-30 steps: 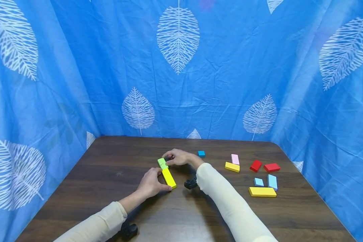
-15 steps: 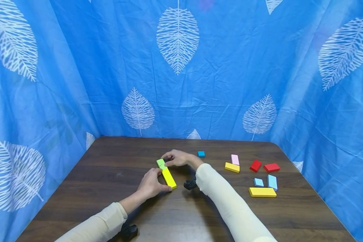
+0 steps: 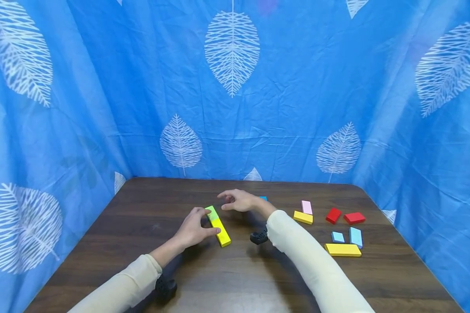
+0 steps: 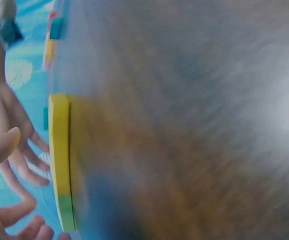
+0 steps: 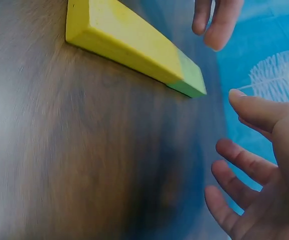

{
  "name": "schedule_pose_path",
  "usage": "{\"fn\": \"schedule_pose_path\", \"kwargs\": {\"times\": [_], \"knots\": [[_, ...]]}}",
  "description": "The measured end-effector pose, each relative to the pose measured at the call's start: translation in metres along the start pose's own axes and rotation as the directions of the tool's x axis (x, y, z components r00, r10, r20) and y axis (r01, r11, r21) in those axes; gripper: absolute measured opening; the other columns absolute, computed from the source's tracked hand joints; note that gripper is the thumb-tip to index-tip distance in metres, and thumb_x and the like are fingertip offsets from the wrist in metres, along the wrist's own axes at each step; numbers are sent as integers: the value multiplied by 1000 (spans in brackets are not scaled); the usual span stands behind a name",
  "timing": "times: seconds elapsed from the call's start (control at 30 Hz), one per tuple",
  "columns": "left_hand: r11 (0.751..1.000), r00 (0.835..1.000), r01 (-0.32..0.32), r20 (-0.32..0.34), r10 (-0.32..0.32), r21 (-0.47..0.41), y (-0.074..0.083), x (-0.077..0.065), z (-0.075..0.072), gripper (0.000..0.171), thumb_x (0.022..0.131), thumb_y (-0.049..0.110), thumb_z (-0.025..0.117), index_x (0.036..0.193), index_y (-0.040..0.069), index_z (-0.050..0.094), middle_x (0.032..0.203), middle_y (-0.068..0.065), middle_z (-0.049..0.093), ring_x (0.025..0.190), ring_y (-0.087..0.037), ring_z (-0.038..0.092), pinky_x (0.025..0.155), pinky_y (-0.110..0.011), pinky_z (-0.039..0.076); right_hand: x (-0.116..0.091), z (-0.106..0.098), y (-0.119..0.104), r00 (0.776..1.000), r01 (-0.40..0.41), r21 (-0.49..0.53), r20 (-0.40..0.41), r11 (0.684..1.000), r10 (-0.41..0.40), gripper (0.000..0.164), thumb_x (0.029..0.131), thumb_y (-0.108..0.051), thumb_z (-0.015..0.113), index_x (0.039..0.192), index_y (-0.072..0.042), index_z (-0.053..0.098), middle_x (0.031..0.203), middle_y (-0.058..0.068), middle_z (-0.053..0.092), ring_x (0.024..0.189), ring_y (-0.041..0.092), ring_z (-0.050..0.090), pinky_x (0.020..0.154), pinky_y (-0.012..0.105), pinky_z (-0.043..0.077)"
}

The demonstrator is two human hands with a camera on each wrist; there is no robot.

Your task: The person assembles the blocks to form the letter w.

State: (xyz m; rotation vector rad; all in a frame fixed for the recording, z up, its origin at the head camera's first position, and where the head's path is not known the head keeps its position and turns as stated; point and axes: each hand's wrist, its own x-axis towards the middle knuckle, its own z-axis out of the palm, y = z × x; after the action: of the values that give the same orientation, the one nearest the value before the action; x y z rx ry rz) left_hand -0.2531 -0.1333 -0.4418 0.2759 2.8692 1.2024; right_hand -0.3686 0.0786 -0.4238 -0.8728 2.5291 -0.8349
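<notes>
A long yellow block (image 3: 222, 234) lies end to end with a short green block (image 3: 212, 213) on the table, forming one straight bar in the head view. In the right wrist view the yellow block (image 5: 129, 37) and the green block (image 5: 190, 75) meet flush at their ends. My left hand (image 3: 193, 227) hovers at the bar's left side, thumb and fingers spread apart with nothing between them. To the right of the green block, my right hand (image 3: 240, 201) is lifted away, fingers loosely bent and empty. In the right wrist view, a gap separates its thumb from the green block.
On the right side of the brown table (image 3: 235, 278) lie a pink block (image 3: 306, 207), two yellow blocks (image 3: 342, 250), two red blocks (image 3: 354, 218) and two light blue blocks (image 3: 355, 237). A darker blue block (image 3: 263, 198) is partly hidden behind the right hand. A blue leaf-patterned curtain (image 3: 282, 108) surrounds the table.
Both hands have let go of the blocks. My right hand has drawn back to the right, and the left hand's fingers have spread and moved off the yellow block. The green block now lines up with it.
</notes>
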Motion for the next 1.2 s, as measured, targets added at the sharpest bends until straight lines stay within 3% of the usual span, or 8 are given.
{"fn": "schedule_pose_path", "kwargs": {"times": [0.23,0.6,1.2], "knots": [[998,998,-55,25,55,5,-9,18,0,60,88,24,85,139,2,63,146,-19,53,134,-40,49,109,-57,42,-31,-27,5,999,28,-24,-43,999,-29,48,103,-26,66,147,-8,56,136,20,60,119,30,61,99,49,51],[989,992,-122,49,118,89,-18,26,6,54,82,20,91,127,-1,71,134,-15,60,122,-36,58,98,-47,53,-84,-57,28,994,-5,-25,-112,1000,2,45,104,-28,65,146,-13,58,139,18,59,123,32,60,100,50,50],[986,993,-110,55,104,124,-15,26,6,50,83,19,90,125,-2,73,135,-15,59,122,-36,57,99,-47,53,-149,-33,61,994,68,36,-90,997,-64,41,103,-15,66,140,2,59,129,20,65,116,34,62,99,54,51]]}}
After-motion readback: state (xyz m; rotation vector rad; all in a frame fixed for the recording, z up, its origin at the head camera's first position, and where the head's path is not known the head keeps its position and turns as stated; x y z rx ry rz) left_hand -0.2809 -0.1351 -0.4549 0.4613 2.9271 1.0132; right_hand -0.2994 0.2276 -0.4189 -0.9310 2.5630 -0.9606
